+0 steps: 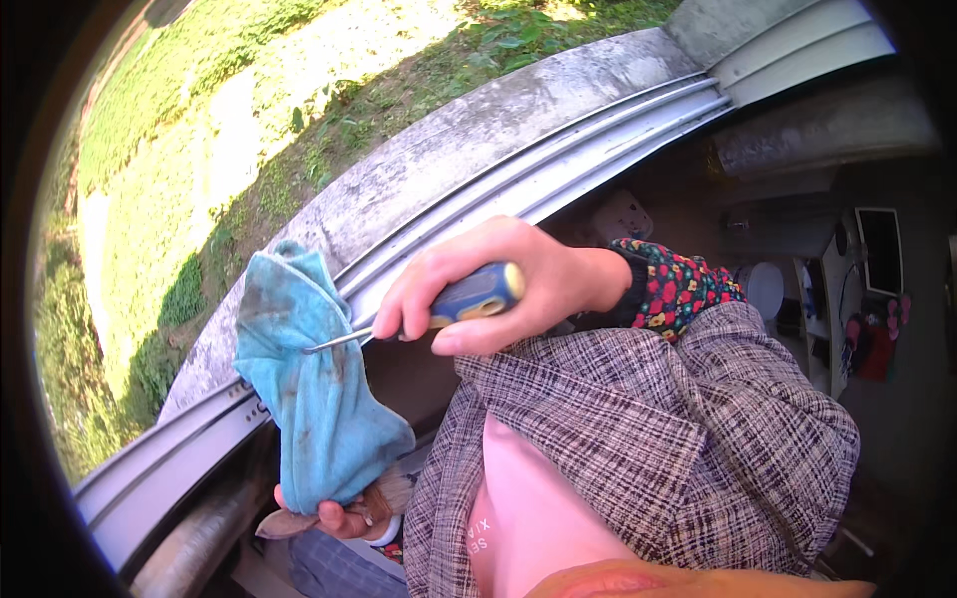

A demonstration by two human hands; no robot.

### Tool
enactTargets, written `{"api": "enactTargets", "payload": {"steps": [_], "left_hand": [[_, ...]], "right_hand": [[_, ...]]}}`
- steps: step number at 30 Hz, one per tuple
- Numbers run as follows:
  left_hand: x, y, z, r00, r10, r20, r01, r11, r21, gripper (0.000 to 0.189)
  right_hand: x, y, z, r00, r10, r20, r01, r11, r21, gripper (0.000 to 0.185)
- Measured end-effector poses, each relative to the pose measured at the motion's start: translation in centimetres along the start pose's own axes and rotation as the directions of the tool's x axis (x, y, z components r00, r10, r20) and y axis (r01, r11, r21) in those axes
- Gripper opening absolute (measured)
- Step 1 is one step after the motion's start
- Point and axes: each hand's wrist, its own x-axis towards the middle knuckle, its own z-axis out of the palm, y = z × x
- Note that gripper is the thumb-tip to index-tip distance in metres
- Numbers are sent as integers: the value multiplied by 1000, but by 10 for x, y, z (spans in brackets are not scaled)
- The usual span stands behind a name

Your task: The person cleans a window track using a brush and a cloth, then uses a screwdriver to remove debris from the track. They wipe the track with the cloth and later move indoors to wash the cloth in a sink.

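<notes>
My right hand [501, 288] grips a screwdriver [478, 295] by its blue and yellow handle. The metal shaft points left, and its end lies against a stained light-blue cloth [314, 374]. Whether the tip is over or in a fold of the cloth, I cannot tell. Lower down, my left hand [340, 519] holds the bottom end of this cloth, together with a brush [389, 489] that has a wooden handle and pale bristles. The cloth partly hides those fingers. Behind the cloth and the right hand runs a metal sliding-window track [538, 176].
A weathered concrete ledge [478, 131] borders the track, with sunlit grass [277, 119] outside. Silvery wrapped piping [194, 546] lies at lower left. Inside, at right, are a white round container [761, 290] and a dark-panelled framed object [880, 250].
</notes>
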Motion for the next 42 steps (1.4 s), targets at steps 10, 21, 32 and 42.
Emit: {"api": "enactTargets", "payload": {"steps": [10,21,32,42], "left_hand": [[51,-75,131,534,-296,792,286,945,160,67],[-48,-143,303,-234,-387,892,351,821,449,63],[-76,-237,459,-706,-263,658,438,568,697,55],[-244,-291,462,-898,-238,369,65,759,648,18]], "right_hand": [[-164,-104,-64,656,-63,-752,-89,983,-160,26],[-234,-55,-81,894,-141,-425,-106,854,-509,75],[-221,-38,-98,260,-380,-888,-392,799,-457,52],[-302,-75,-27,-381,-624,-683,-738,650,-182,29]]}}
